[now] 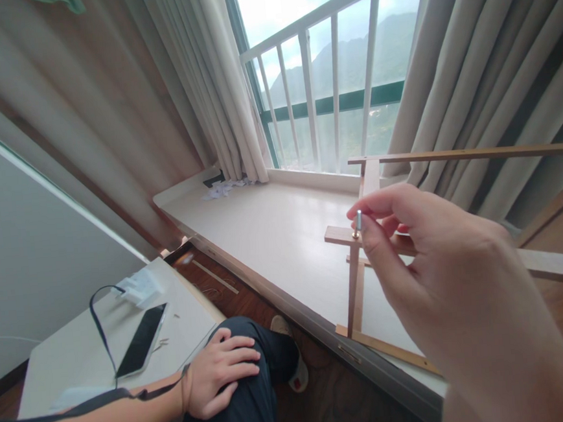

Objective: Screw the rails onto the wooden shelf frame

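Right hand (pixel 442 270) pinches a metal bolt (pixel 358 223) over the wooden frame (pixel 354 283); left hand (pixel 221 378) rests flat, empty, on knee.

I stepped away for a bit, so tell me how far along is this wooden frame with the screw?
Partly built: the wooden frame on the window ledge already has several slats joined. In hand: the right hand pinches a small metal screw at a slat's end. The left hand rests on the knee. Left: the screw is not seated.

Home rm: curtains (pixel 213 80), window seat (pixel 273 231)
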`<state>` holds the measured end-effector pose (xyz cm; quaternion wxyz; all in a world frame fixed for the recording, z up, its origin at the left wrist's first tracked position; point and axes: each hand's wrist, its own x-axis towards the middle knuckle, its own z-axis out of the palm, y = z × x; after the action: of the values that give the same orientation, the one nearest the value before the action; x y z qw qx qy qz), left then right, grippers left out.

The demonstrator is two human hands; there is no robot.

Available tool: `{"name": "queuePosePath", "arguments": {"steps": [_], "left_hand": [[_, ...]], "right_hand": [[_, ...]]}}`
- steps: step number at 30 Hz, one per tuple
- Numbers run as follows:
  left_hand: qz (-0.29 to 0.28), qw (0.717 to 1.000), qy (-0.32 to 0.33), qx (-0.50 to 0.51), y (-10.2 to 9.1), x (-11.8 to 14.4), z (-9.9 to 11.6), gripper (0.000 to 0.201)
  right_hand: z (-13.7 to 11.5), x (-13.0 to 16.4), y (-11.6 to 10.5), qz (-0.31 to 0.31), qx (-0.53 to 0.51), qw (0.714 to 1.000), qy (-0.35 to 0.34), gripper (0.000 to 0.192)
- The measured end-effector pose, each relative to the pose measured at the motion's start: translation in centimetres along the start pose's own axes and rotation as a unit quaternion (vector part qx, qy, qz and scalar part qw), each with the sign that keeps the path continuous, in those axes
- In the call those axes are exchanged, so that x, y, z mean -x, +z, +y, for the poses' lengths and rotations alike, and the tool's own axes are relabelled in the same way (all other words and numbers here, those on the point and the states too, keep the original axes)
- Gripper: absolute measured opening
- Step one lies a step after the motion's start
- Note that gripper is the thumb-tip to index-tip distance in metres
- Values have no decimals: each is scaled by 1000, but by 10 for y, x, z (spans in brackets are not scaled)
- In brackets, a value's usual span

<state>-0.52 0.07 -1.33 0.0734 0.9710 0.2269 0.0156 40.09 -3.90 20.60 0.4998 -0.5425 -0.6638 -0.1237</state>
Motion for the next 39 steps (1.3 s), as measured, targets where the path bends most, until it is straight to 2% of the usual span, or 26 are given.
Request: {"name": "queuePosePath", "arguments": {"steps": [24, 39], "left_hand": [[-1, 1000, 1, 1, -8, -4, 5, 53], [9, 1000, -3, -4, -6, -3, 4, 56]], "right_hand": [[-1, -1, 0, -5, 4, 1000, 4, 13], [-2, 0, -1, -7, 12, 1000, 11, 12]]}}
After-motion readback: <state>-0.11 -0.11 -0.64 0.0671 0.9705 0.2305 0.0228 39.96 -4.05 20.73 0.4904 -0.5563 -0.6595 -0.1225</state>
